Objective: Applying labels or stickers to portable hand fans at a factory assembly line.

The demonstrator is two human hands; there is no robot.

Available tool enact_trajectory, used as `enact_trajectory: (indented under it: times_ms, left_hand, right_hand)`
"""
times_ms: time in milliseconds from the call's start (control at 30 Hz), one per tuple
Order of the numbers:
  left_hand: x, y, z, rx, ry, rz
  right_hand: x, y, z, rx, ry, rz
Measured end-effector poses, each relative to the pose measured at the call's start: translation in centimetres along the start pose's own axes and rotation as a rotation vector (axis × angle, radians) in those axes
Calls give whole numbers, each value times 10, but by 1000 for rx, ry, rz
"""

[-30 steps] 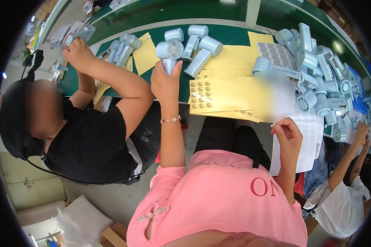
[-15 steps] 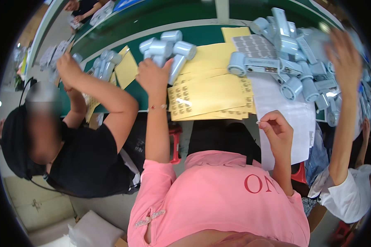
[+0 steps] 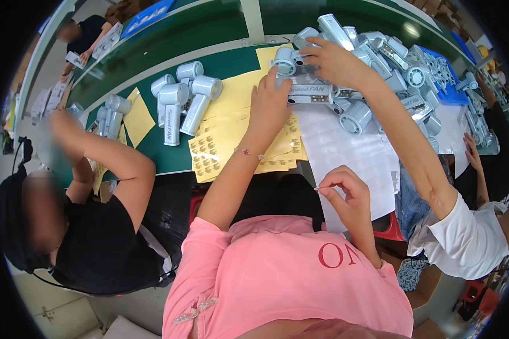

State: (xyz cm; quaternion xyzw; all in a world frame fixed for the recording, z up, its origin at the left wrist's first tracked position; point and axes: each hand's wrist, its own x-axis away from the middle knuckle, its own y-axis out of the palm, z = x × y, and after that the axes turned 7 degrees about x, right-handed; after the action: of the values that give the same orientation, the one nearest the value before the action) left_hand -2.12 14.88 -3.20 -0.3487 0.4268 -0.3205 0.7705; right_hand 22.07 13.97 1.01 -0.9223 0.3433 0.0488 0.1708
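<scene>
My left hand [image 3: 268, 106], with a bracelet at the wrist, reaches over the yellow sheets [image 3: 240, 133]. Its fingers are apart beside a light blue handheld fan [image 3: 311, 94] lying at the left edge of a pile; whether the fingertips touch it is hard to tell. Another fan's round head [image 3: 284, 61] is just beyond these fingers. Close to my body, my right hand [image 3: 348, 195] pinches a small pale piece [image 3: 320, 188] between thumb and forefinger, above a white sheet [image 3: 345, 152]. Several fans [image 3: 175, 99] stand and lean together left of the yellow sheets.
A co-worker's hand [image 3: 336, 62] reaches in from the right over the fan pile [image 3: 379, 59]. At left, a person in black [image 3: 113, 226] works beside more fans [image 3: 113, 113]. A blue tray [image 3: 449, 93] of parts is at far right; a green partition [image 3: 192, 28] runs behind.
My left hand has moved right, away from the left fan group, to the pile's edge. The co-worker's right-side arm has swung left over the pile. My right hand keeps its pinch. The view has shifted.
</scene>
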Motion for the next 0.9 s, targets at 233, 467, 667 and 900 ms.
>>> enact_trajectory:
  times_ms: [233, 467, 667, 900]
  left_hand:
    - [10, -47, 2, 182, 47, 108]
    - [40, -90, 21, 679, 32, -114]
    - [78, -103, -6, 534, 85, 31]
    - [233, -89, -65, 66, -57, 323]
  right_hand:
    - [-14, -7, 6, -271, 23, 140]
    - [-76, 36, -26, -366, -364, 258]
    - [-109, 61, -40, -622, -330, 266]
    - [-94, 29, -30, -525, -332, 345]
